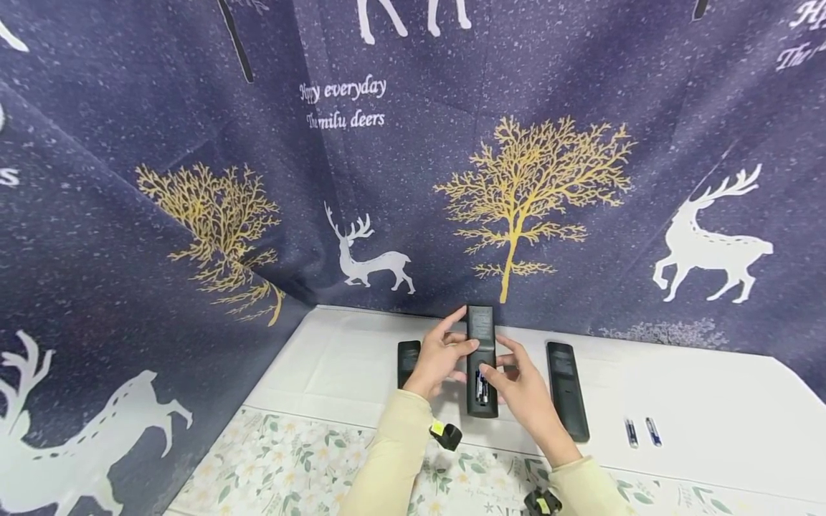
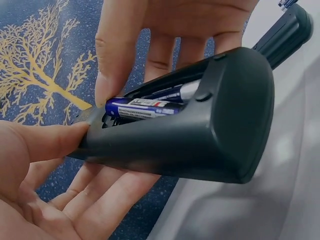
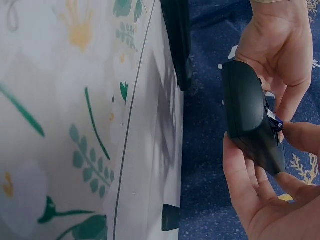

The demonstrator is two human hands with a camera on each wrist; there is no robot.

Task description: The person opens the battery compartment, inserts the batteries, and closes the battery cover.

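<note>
A black remote control (image 1: 480, 337) is held up between both hands, its back facing me and its battery bay uncovered. Two blue-and-silver batteries (image 2: 142, 108) lie side by side in the bay. My left hand (image 1: 444, 358) grips the remote's left side, thumb on its back and fingers underneath. From the other side, my right hand (image 1: 524, 390) holds the remote with its fingers along the edge. The right thumb touches the end of a battery, as the left wrist view shows. In the right wrist view, the remote's rounded lower end (image 3: 245, 102) faces the camera.
Another black remote (image 1: 408, 358) lies behind my left hand, partly hidden. A third remote (image 1: 568, 394) lies to the right. Two loose batteries (image 1: 642, 432) are farther right on the white table (image 1: 716, 401). A floral cloth (image 1: 290, 459) covers the near edge; a deer-print curtain (image 1: 413, 179) hangs behind.
</note>
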